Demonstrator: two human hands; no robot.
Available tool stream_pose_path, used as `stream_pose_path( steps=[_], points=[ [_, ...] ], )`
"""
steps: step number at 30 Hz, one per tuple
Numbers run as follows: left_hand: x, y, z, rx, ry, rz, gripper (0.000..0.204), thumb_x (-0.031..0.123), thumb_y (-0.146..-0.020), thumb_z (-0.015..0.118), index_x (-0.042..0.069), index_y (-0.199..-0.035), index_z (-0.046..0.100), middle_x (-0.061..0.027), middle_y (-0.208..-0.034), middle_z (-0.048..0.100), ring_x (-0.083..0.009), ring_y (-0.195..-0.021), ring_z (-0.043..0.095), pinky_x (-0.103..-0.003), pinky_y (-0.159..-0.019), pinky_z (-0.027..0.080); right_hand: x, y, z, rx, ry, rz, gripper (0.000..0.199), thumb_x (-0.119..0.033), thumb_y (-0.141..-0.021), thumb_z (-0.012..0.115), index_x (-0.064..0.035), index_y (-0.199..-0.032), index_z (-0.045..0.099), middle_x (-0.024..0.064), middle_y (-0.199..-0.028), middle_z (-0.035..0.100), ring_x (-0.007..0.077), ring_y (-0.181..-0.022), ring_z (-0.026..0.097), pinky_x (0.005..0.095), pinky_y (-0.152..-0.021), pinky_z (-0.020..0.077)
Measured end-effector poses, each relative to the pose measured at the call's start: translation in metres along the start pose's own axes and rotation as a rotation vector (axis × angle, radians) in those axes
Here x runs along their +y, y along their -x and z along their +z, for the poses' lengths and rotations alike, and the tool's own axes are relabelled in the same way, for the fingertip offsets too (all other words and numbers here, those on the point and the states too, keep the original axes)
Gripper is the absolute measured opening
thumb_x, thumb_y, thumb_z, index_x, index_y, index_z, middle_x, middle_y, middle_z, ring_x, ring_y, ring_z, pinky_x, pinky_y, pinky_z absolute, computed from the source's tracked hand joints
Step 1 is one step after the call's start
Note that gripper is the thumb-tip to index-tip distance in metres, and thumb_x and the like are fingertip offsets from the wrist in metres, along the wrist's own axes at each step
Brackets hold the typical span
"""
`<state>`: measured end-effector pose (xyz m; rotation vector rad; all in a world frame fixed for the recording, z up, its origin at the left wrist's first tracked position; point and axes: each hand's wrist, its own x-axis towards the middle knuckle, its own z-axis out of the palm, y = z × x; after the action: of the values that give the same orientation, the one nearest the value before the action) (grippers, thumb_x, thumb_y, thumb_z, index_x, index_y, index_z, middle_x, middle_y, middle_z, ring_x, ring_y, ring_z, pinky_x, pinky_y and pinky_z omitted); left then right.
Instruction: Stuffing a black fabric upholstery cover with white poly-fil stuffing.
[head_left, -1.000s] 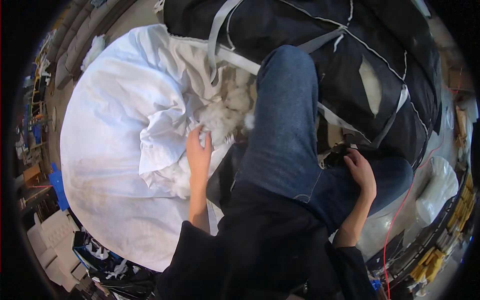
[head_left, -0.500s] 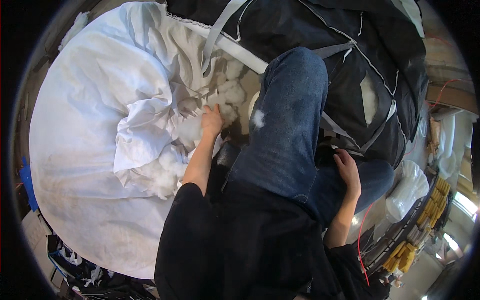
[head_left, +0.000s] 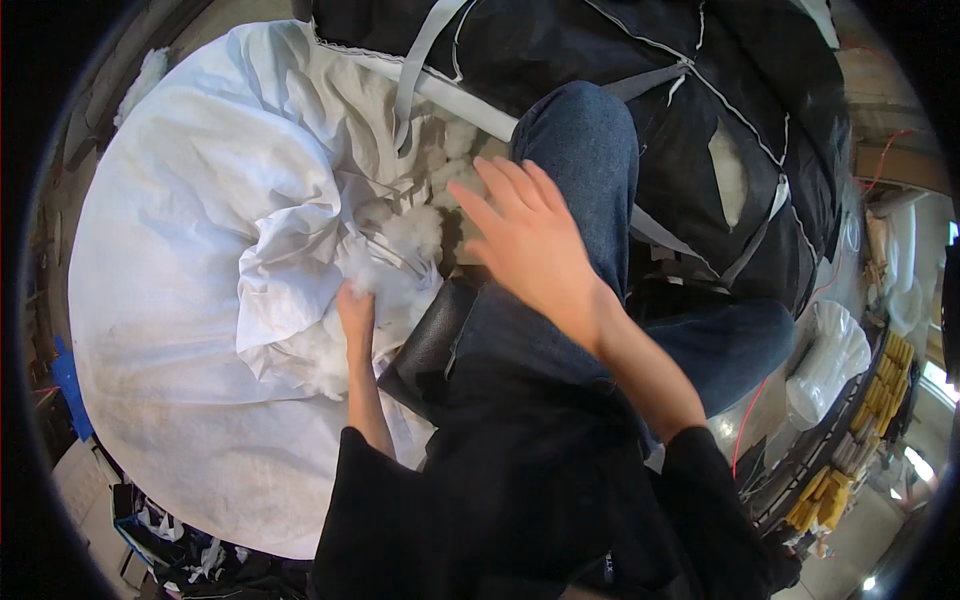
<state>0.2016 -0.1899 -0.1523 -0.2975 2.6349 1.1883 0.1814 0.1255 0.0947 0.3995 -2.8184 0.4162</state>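
A big round white fabric bag point(head_left: 170, 300) fills the left side, its cloth bunched in folds around an opening with white fibre stuffing point(head_left: 412, 235) in it. My left hand point(head_left: 357, 312) is at this opening, its fingers curled into a tuft of the stuffing and partly hidden by it. Over my bent knee my right hand point(head_left: 530, 245) hangs in the air, fingers spread and slightly blurred, holding nothing. More loose stuffing lies just beyond its fingertips, between the bag and my leg.
A large black fabric piece point(head_left: 740, 90) with pale seams and grey straps spreads across the far right. My jeans-clad leg point(head_left: 585, 130) rises between it and the bag. At right stand a plastic-wrapped bundle point(head_left: 830, 360) and yellow stacks point(head_left: 885, 385); a red cord point(head_left: 745, 430) runs along the floor.
My right hand has come up from beside my right leg and swung left over the knee, fingers spread. The left hand has drawn back and left from the loose stuffing to the bag's opening.
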Motion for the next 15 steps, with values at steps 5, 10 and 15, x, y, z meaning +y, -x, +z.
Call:
stream_pose_path(
  steps=[5, 10, 15],
  points=[
    [0.026, 0.019, -0.049, 0.228, 0.234, 0.104, 0.043, 0.015, -0.077, 0.066, -0.005, -0.114, 0.06, -0.0172, -0.107, 0.066, -0.0282, -0.094, 0.062, -0.036, -0.087, 0.046, -0.012, -0.026, 0.041, -0.807, 0.048, 0.018, 0.033, -0.013, -0.08, 0.061, -0.0107, -0.114, 0.06, 0.0122, -0.101, 0.066, 0.0263, -0.097, 0.064, 0.043, -0.088, 0.0472],
    [0.133, 0.042, -0.056, 0.089, 0.366, 0.274, 0.041, 0.009, -0.073, 0.066, -0.003, -0.111, 0.061, -0.0195, -0.109, 0.065, -0.0361, -0.098, 0.061, -0.039, -0.091, 0.046, -0.037, -0.002, 0.025, -0.383, -0.825, 0.298, 0.034, -0.016, -0.091, 0.056, -0.0043, -0.122, 0.054, 0.017, -0.115, 0.061, 0.0293, -0.103, 0.061, 0.0393, -0.088, 0.0474],
    [0.236, 0.063, -0.041, -0.06, -0.046, 0.665, 0.025, 0.009, -0.078, 0.065, -0.002, -0.101, 0.065, -0.0226, -0.106, 0.065, -0.0397, -0.096, 0.062, -0.04, -0.083, 0.049, -0.044, 0.021, 0.03, 0.081, -1.026, 0.299, 0.04, -0.022, -0.09, 0.063, -0.0009, -0.122, 0.051, 0.0175, -0.117, 0.054, 0.0315, -0.104, 0.059, 0.0375, -0.088, 0.0488]
  ],
)
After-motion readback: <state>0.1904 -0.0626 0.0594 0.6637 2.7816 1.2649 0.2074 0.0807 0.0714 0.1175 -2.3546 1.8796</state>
